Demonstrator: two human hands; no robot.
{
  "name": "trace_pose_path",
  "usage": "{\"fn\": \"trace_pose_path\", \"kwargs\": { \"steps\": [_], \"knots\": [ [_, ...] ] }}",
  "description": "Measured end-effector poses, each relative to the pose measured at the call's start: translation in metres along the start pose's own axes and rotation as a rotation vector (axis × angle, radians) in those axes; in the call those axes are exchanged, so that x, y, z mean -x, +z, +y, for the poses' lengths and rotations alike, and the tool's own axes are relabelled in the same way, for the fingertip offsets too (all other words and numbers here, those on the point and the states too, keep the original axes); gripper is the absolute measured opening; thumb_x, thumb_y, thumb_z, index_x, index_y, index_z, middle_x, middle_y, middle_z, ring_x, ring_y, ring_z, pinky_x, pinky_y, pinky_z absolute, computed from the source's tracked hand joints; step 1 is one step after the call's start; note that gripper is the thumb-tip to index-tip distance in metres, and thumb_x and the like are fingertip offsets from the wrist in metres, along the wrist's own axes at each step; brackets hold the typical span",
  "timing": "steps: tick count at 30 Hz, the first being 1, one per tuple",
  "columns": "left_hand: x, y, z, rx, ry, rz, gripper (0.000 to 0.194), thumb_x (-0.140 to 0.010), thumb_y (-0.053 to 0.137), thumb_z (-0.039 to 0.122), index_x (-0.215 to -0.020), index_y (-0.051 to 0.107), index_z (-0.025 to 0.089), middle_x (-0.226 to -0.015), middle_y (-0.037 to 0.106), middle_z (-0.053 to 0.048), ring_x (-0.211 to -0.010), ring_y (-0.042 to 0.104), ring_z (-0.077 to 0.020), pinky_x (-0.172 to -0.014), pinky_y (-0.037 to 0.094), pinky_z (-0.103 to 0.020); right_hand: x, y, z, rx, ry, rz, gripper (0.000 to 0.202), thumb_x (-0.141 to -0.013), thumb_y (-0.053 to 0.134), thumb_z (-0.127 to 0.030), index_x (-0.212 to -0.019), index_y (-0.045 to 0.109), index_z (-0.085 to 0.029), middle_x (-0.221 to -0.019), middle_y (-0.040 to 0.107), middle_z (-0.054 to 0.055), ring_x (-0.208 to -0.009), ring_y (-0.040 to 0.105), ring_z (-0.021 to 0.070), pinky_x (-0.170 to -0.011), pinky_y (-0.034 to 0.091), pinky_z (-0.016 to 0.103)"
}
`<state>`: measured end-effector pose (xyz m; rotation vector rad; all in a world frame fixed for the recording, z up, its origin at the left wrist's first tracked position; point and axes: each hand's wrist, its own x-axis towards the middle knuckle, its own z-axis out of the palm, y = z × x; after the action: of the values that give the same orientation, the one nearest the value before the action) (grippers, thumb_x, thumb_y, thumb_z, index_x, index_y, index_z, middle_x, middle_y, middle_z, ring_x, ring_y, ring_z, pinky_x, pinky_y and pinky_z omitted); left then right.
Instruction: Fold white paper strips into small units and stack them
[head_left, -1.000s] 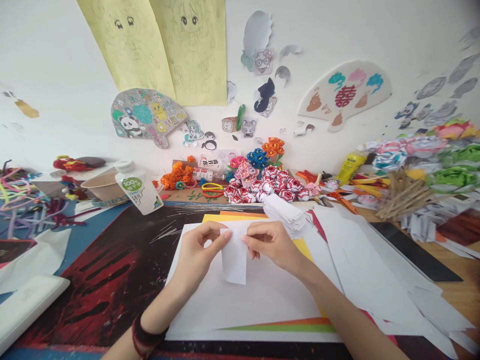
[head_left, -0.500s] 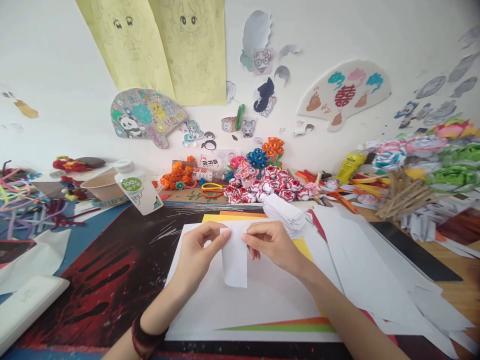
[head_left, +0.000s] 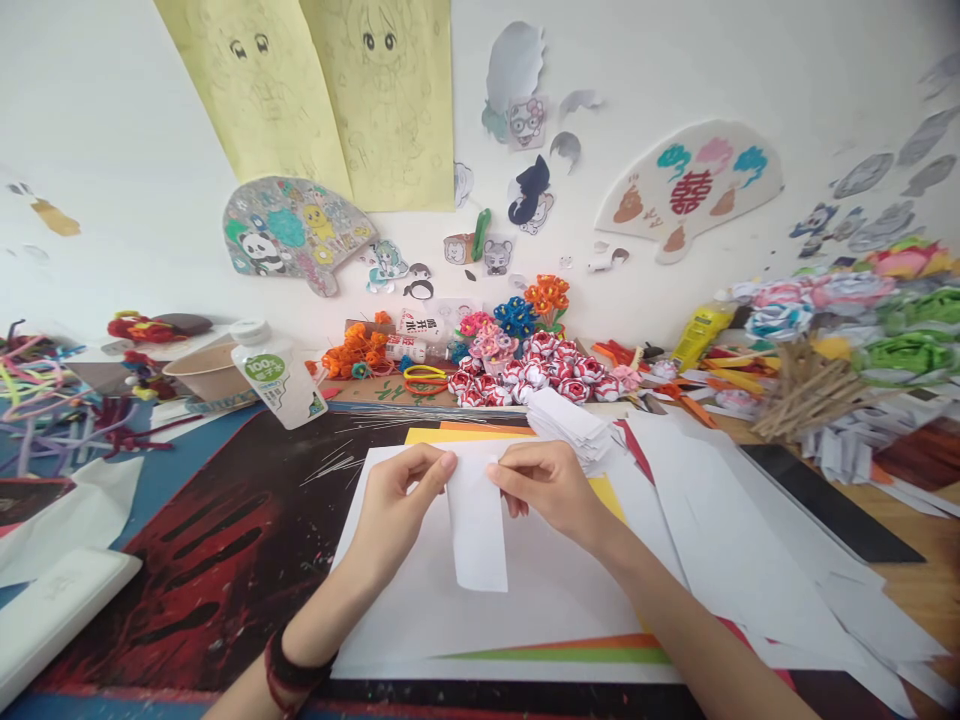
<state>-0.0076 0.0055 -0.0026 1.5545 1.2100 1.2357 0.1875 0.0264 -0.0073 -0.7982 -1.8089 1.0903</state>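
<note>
Head view: I see the paper strip (head_left: 480,545) extend lengthwise downward from between the left hand (head_left: 405,490) and right hand (head_left: 550,488), their fingers clamped on its opposite upper edges.

Straight beyond the fingers (head_left: 448,462), a heap of red-and-white flowers (head_left: 566,382) sits near the wall (head_left: 112,110), with blue flowers (head_left: 516,318) and orange flowers (head_left: 547,295) behind it. Past the fingers to the left, a white plastic bottle (head_left: 283,390) (its green label shows "100") stands beside a brown bowl (head_left: 199,372); fuzzy pipe cleaners (head_left: 45,425) tangle farther left. To the right of the fingers and beyond them are a yellow bottle (head_left: 697,338) and a bundle of brown sticks (head_left: 806,390). Above the fingers, a panda-decorated fan (head_left: 289,228) hangs leftward and a fan with red lettering (head_left: 690,185) rightward.
</note>
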Motion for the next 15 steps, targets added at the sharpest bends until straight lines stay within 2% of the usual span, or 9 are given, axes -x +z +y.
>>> {"fn": "trace_pose_path", "kwargs": {
  "steps": [11, 15],
  "knots": [
    [0.0041, -0.0005, 0.0047, -0.022, 0.022, 0.022, 0.028, -0.085, 0.058, 0.04, -0.073, 0.064, 0.016, -0.073, 0.063, -0.003, -0.07, 0.054, -0.0151, -0.064, 0.042, -0.024, 0.0008, 0.0003, -0.0037, -0.006, -0.013, 0.002, 0.039, -0.088, 0.056, -0.033, -0.054, 0.058, -0.014, -0.053, 0.055, 0.0, -0.047, 0.051, 0.0093, -0.048, 0.04, 0.022],
    [0.0053, -0.0013, 0.0039, -0.089, 0.055, 0.057, 0.029, -0.084, 0.059, 0.04, -0.067, 0.06, 0.016, -0.066, 0.059, 0.0, -0.065, 0.05, -0.0135, -0.061, 0.038, -0.023, 0.0011, 0.0011, -0.005, 0.023, -0.028, -0.002, 0.039, -0.089, 0.055, -0.03, -0.053, 0.057, -0.015, -0.053, 0.054, 0.0, -0.048, 0.051, 0.0091, -0.048, 0.039, 0.022]
  ]
}}
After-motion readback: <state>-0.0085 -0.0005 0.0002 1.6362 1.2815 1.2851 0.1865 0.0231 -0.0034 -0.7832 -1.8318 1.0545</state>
